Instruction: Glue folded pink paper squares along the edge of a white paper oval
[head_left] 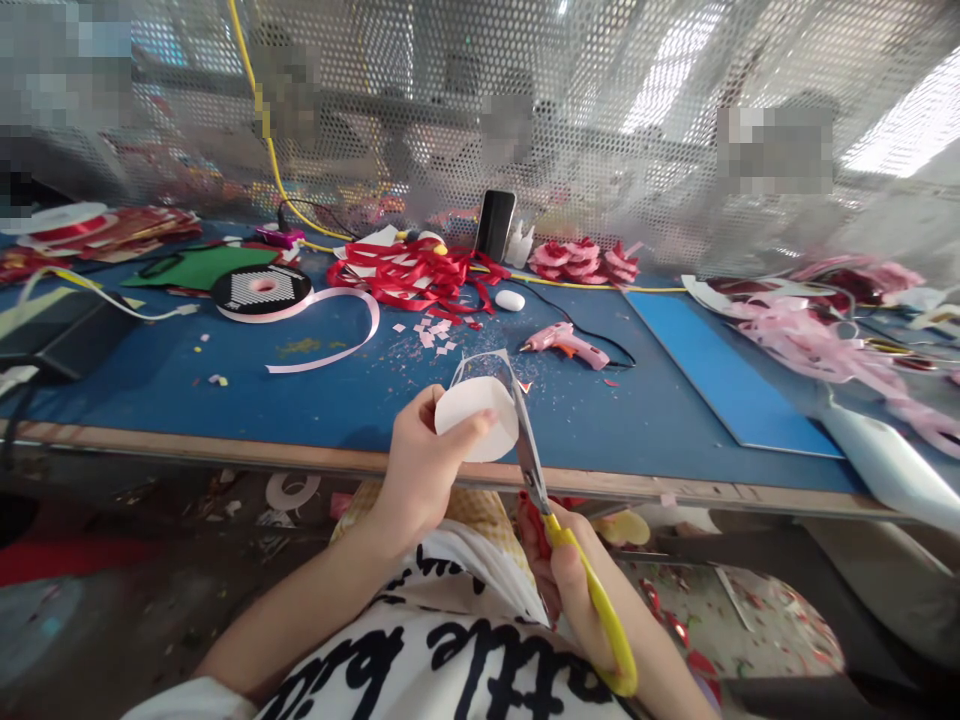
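Note:
Between the thumb and fingers of my left hand (431,455) is a round white paper disc (469,405), held just above the table's front edge. A thin strip curls up from the disc's far side, beside the blade tip. My right hand (566,570) is wrapped round the yellow handles of a pair of scissors (534,465). The blades point away from me and lie along the right rim of the disc. Whether the blades are fully closed is hard to make out.
Past the disc lie paper scraps (431,332), a pink glue gun (566,343), a ribbon spool (262,292) and a tangle of red ribbon (412,270). A phone (495,225) leans at the back. On the right are a blue board (727,380) and pink ribbon (817,340).

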